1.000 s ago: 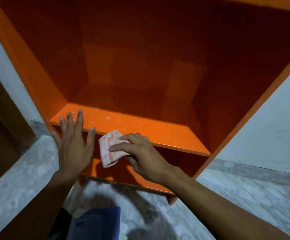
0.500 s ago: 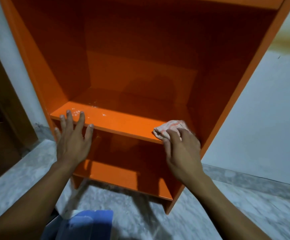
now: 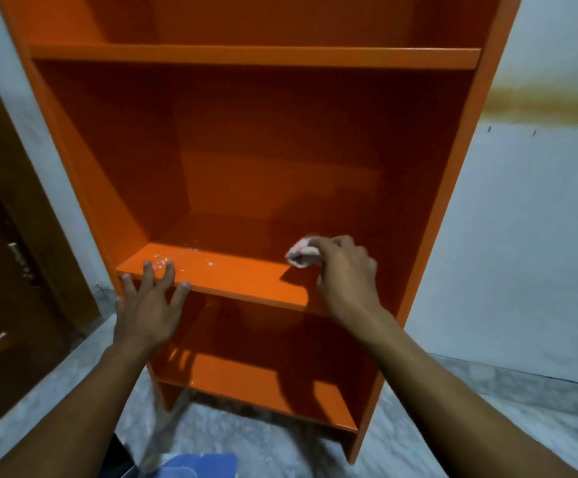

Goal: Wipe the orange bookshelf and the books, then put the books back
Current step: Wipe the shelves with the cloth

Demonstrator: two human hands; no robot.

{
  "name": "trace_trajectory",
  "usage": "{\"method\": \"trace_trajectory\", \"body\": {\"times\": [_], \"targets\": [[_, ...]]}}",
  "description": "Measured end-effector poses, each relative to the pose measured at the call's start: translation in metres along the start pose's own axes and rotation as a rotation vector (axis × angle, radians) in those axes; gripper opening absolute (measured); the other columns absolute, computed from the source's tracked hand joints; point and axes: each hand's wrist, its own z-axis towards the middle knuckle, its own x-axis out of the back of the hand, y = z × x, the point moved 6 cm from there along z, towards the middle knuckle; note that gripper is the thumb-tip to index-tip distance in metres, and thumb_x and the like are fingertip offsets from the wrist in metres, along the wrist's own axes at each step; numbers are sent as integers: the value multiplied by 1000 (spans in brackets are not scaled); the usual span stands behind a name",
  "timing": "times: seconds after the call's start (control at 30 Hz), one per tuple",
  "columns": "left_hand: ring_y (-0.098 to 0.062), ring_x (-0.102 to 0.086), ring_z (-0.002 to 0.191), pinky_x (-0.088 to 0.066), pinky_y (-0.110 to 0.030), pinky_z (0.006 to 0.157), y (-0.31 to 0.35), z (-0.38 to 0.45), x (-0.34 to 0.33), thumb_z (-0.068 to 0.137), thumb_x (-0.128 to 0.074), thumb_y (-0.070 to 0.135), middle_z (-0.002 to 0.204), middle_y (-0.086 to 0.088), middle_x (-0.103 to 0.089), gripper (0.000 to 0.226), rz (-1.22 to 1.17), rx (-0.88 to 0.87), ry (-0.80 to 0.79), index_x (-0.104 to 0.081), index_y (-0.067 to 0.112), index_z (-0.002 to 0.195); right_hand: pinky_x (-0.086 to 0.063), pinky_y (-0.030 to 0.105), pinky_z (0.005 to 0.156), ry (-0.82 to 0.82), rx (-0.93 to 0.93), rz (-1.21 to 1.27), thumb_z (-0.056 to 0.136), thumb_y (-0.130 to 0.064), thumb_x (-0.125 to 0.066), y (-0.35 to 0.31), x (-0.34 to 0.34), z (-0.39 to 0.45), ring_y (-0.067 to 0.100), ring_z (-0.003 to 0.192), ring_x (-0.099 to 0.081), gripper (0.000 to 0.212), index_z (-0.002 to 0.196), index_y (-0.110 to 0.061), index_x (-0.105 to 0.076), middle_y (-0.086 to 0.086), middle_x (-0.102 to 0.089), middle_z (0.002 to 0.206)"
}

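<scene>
A room in a home, seen at floor level.

A tall orange painted bookshelf (image 3: 253,139) stands against a pale plastered wall (image 3: 529,236) that bears a brownish-yellow stain (image 3: 549,98) on the right. The grey marbled stone floor (image 3: 453,426) has a matching skirting strip along the wall. At the left stands a dark brown wooden door (image 3: 8,270) with metal fittings.

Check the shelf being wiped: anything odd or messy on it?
Yes: white specks or droplets lie scattered on the left front of the middle shelf, by the left hand. The right hand holds the cloth farther right, clear of them.
</scene>
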Motion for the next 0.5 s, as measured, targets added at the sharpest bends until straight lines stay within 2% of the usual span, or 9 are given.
{"method": "trace_trajectory", "body": {"times": [0.03,0.1,0.17,0.23,0.3,0.37,0.43,0.5], "targets": [[-43,4,151,-12,-64,116,1,0,1,99,-26,60,168,-6,-1,66,-7,3,4,-15,33,159,-40,47,93,-52,-100,-108,91,-10,-52,13,-1,9,37,115,-50,45,132,-27,-54,10,-53,128],[-43,5,151,-12,-64,116,2,-1,0,99,-25,62,168,-4,0,66,-18,8,8,-14,34,158,-45,47,93,-214,-266,-102,99,-21,-45,38,-13,22,40,114,-54,30,127,-15,-55,16,-55,128],[-44,5,151,-13,-64,116,1,-3,-2,99,-24,62,168,-3,1,67,-16,6,14,-12,35,158,-52,45,92,-334,-344,-30,103,-33,-39,46,-30,28,40,107,-62,35,117,-9,-61,19,-63,121],[-45,5,150,-13,-64,116,1,-4,-2,99,-23,62,168,-2,1,66,-9,-2,15,-11,36,158,-50,46,95,-376,-338,-75,102,-41,-33,42,-46,33,40,109,-62,45,114,-9,-63,19,-66,121],[-44,7,150,-12,-63,117,-1,-4,-1,99,-23,63,168,0,3,65,-13,1,4,-9,39,158,-38,48,103,-378,-284,-177,101,-50,-28,24,-57,40,40,122,-55,53,123,-15,-61,18,-61,132],[-44,8,150,-11,-62,117,-4,-3,-1,98,-21,65,168,2,4,65,1,-8,-18,-6,41,157,-30,50,108,-417,-165,-197,100,-59,-24,-6,-71,43,40,132,-46,56,137,-27,-53,16,-53,144],[-43,8,151,-12,-62,117,-7,-2,-2,98,-20,66,168,4,5,65,24,-33,-33,-4,42,157,-25,53,108,-463,-23,-165,98,-65,-25,-40,-89,42,40,135,-37,53,144,-45,-41,12,-43,151],[-41,7,151,-13,-61,118,-12,-2,0,98,-20,65,167,5,6,66,34,-41,-33,-4,41,157,-27,53,104,-473,102,-155,97,-67,-29,-71,-104,36,39,131,-33,51,145,-52,-36,9,-38,151]]}}
